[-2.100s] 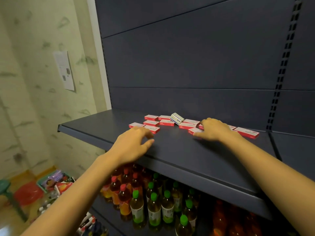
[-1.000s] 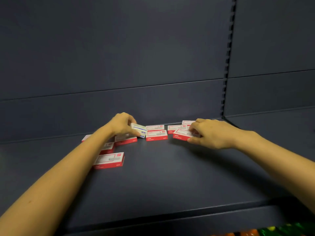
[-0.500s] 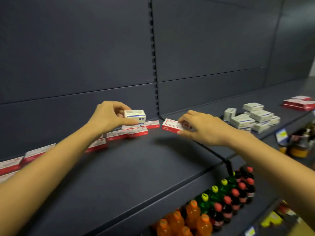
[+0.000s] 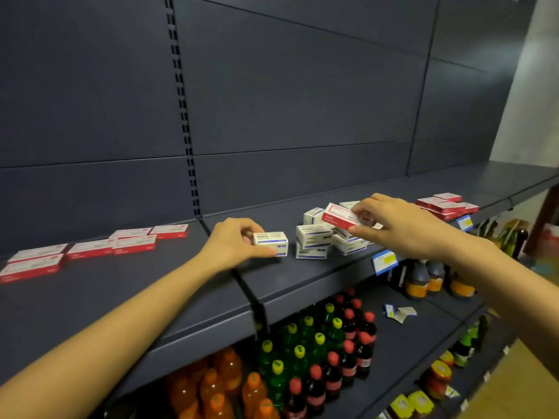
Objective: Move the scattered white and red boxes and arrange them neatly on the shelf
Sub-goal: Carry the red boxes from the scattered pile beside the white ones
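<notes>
Two hands are busy at the middle of the frame, above the dark shelf (image 4: 302, 276). The left hand (image 4: 233, 243) has its grip closed around a white box (image 4: 271, 241) that stands on the shelf, just left of a pile of white boxes (image 4: 314, 237). The right hand (image 4: 402, 225) grasps a red box (image 4: 340, 217), tilted, above this pile. More red boxes (image 4: 87, 249) lie flat at the left of the frame, and a red stack (image 4: 444, 204) lies at the right.
</notes>
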Demonstrator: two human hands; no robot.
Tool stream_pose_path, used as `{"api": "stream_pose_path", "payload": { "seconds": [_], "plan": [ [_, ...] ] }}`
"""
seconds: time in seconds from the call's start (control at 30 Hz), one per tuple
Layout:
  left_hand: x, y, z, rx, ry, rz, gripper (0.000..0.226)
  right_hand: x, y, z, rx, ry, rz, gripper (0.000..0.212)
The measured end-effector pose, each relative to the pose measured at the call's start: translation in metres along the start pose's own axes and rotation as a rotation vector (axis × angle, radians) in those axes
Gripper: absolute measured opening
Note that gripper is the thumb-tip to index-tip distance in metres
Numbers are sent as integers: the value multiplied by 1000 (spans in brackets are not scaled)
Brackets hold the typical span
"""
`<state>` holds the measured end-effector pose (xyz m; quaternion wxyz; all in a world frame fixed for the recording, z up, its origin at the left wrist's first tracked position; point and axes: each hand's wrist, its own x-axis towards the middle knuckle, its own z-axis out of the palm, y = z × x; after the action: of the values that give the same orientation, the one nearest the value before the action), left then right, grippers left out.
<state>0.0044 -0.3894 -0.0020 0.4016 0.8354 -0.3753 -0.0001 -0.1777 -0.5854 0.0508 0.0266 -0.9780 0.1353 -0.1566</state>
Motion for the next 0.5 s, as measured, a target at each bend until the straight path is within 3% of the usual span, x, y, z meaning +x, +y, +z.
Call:
{"api": "stream_pose_path", "payload": {
  "seconds": [0.13, 0.27, 0.5],
  "plan": [
    [-3, 4, 26, 54, -37, -80, 34, -6, 47, -3, 20, -9, -31, 47],
    [0, 24, 28, 46, 88, -120, 42, -9, 89, 0, 46, -35, -67, 48],
    [28, 102, 40, 332, 163, 54, 33, -12, 159, -1, 39, -50, -76, 46]
  ]
}}
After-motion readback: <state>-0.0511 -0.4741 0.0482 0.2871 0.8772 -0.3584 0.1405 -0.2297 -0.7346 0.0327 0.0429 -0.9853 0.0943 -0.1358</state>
